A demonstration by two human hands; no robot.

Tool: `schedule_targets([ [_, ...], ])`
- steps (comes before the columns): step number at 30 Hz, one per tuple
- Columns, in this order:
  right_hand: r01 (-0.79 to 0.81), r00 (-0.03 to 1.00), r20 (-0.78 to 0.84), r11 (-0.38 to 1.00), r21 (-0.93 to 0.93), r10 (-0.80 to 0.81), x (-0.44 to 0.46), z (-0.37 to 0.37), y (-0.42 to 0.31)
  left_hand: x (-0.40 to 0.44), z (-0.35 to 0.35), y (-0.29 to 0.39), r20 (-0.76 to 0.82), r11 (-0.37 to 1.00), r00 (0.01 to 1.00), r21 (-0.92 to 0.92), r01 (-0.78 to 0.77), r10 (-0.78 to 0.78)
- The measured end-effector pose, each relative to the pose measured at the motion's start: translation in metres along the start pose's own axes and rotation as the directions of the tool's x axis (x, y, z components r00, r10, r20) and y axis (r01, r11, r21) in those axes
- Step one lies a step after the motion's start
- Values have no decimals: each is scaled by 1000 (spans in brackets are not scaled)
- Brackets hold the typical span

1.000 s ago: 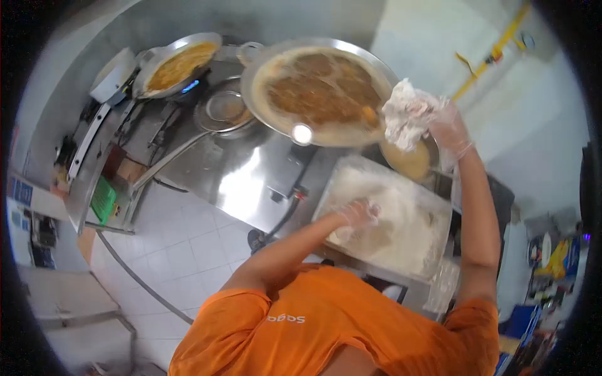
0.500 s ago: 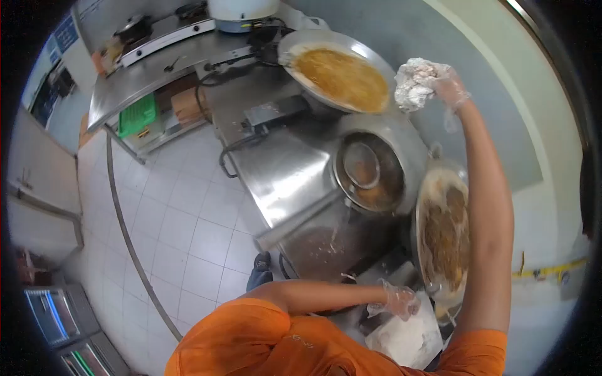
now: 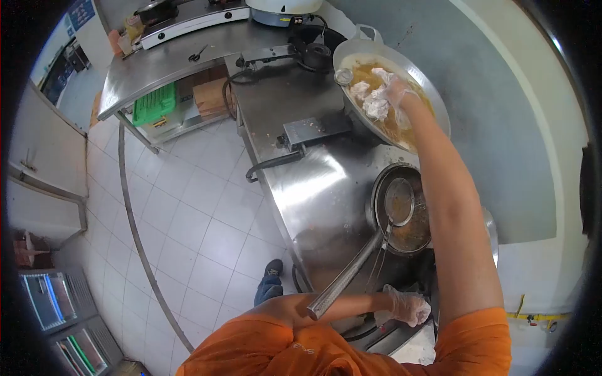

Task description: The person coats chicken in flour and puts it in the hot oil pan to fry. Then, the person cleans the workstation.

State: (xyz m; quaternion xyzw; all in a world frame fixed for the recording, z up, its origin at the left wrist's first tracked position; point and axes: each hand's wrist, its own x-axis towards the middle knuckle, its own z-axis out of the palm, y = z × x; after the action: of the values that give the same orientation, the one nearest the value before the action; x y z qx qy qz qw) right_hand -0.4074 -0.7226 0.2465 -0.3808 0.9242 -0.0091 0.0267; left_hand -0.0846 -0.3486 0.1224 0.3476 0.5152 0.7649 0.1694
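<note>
My right hand (image 3: pixel 398 93), in a clear plastic glove, is over the large wok (image 3: pixel 441 119) of bubbling yellow oil. Its fingers are bent around a white, flour-coated piece of food (image 3: pixel 377 105). Another floured piece (image 3: pixel 360 90) lies beside it in the foam. My left hand (image 3: pixel 411 308), also gloved and dusted white, is low near my body with its fingers curled in; whatever they may hold is hidden. White flour (image 3: pixel 419 348) shows just below it, partly covered by my orange sleeve.
A long-handled strainer (image 3: pixel 343 276) rests over a round pot, with a smaller wire skimmer (image 3: pixel 399 202) on it. A metal box (image 3: pixel 316 130) stands on the steel counter (image 3: pixel 313 188). Burner pipes with hoses run along the counter's edge. A green-lidded bin (image 3: pixel 155 105) sits under the far table.
My right hand has moved from beside the wok to above its oil, and the floured lump has come apart into pieces there. My left hand has drawn back from the flour. The view has shifted.
</note>
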Motion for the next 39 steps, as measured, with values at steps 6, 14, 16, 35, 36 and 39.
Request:
schedule_targets([
  [6,90,993,63,989,121,-98,-30,-20,13,-22,-9,41,-2,994,1000,107,19,-19],
  [14,37,988,-144,994,-101,-52,-8,38,121,-30,1,73,94,982,979,66,177,-183],
  [16,-32,983,-182,988,-149,5,-16,35,135,-31,7,78,81,976,973,-10,219,-218],
  [35,363,896,-267,-238,901,355,-666,-158,230,100,235,-134,358,831,887,555,50,-293],
  [36,335,861,-207,-213,918,464,-725,-141,243,108,251,-154,307,777,859,611,153,-410],
  [39,223,677,-32,-163,961,735,-874,-57,292,130,289,-157,-73,409,691,759,506,-719],
])
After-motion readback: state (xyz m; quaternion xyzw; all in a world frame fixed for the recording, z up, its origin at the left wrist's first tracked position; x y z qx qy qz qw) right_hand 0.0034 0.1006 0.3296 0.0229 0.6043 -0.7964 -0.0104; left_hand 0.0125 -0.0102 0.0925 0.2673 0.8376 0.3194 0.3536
